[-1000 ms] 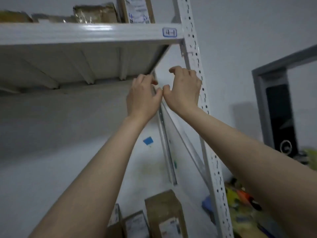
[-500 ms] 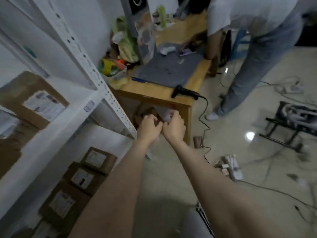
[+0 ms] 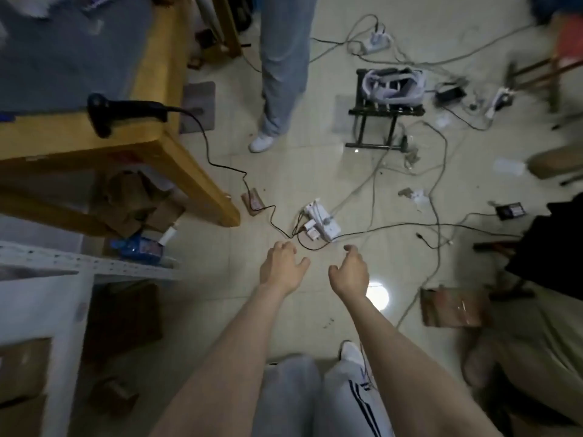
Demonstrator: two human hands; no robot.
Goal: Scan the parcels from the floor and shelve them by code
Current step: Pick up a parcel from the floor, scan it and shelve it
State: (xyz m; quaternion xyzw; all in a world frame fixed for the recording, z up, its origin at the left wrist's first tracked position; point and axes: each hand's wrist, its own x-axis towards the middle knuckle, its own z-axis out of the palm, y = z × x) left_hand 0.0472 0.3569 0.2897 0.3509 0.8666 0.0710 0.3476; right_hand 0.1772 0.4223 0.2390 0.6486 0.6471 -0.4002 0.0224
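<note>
Hands are both empty: your left hand (image 3: 284,266) and your right hand (image 3: 348,271) hang side by side over the floor (image 3: 220,310), a little apart, with fingers loosely bent and holding nothing. I judge that you are between parcels, at the step of fetching the next one.

A brown parcel (image 3: 451,307) lies flat on the tiles at your right. A small brown packet (image 3: 252,201), perhaps a parcel too, lies just beside the table leg. The next move asks you to bend down, take one, and bring it to the scanner (image 3: 126,110), which lies on the corner of the wooden table (image 3: 63,138).

The floor is pale glossy tile, crossed by many cables around a white power strip (image 3: 318,219), so place your feet with care. The white rack (image 3: 94,266) stands at your left. Another person (image 3: 284,58) stands beyond the table.
</note>
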